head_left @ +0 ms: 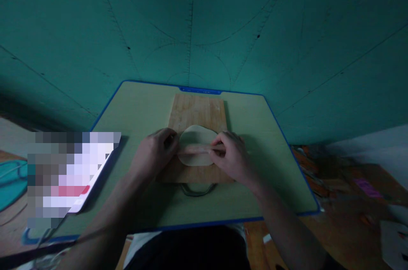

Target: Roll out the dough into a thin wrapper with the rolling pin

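A flat, rounded sheet of dough [196,135] lies on a wooden cutting board [199,108]. Across its lower half rests a thin wooden rolling pin [196,149], roughly level from left to right. My left hand [159,147] has its fingers closed around the pin's left end, just beside the dough's edge. At the other end, my right hand [229,151] pinches the pin between thumb and fingers, partly covering the dough's right edge. The board's metal handle [198,191] points toward me.
Under the board is a pale table [140,104] with a blue rim. A device with a lit, blurred-out screen [79,168] stands at its left. Behind rises a green wall [204,19] with drawn lines. Odds and ends lie on the floor at right, among them a pink piece [367,188].
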### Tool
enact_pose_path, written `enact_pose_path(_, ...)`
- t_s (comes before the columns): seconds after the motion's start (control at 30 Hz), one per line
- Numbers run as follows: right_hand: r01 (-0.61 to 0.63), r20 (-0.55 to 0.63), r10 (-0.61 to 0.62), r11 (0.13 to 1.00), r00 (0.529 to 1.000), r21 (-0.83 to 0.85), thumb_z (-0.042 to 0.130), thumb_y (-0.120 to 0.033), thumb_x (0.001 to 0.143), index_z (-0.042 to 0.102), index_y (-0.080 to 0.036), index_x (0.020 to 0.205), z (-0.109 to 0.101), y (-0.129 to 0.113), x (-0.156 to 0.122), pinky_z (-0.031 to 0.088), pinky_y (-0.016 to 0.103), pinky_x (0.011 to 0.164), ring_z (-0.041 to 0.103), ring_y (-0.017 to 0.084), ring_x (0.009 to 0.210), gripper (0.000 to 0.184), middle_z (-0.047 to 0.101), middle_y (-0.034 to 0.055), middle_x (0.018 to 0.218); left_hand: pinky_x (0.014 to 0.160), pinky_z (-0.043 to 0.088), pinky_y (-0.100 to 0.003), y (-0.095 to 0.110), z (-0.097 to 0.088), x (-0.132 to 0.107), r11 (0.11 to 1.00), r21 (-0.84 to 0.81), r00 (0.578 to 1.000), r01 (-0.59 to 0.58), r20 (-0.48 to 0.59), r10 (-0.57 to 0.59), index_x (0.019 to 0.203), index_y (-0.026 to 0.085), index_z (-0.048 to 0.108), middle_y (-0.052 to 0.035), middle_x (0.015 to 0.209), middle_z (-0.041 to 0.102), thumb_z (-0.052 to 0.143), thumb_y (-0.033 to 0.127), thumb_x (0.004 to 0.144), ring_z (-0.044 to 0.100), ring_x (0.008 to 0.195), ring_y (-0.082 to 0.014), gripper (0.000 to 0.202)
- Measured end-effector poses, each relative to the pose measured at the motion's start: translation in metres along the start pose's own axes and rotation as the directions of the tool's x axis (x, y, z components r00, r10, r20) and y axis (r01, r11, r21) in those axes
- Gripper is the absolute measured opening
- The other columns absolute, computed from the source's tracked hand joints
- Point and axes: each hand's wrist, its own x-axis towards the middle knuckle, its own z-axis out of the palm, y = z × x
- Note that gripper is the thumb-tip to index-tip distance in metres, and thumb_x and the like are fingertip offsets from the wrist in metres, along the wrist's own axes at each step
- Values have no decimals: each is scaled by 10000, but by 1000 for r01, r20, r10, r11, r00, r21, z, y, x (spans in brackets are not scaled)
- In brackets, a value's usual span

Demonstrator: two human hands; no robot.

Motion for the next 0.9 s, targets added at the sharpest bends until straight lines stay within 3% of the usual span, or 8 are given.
enact_pose_path(0.63,-76,4,77,996,997,-45,711,-229,777,471,-252,819,4,-2,4,358,373,793,615,225,883,245,653,7,850,626,422,-287,-2,1,-1,998,57,999,-39,-30,41,824,200,652,-67,796,703,459,365,920,641,704,-192,272)
enact_pose_path(0.9,-55,26,57,997,998,-61,727,-375,828,437,-250,821,7,0,6,347,367,784,610,210,844,316,653,6,850,626,419,-295,1,0,-1,996,78,999,-37,-27,39,840,198,662,-78,813,718,445,382,917,643,705,-200,295)
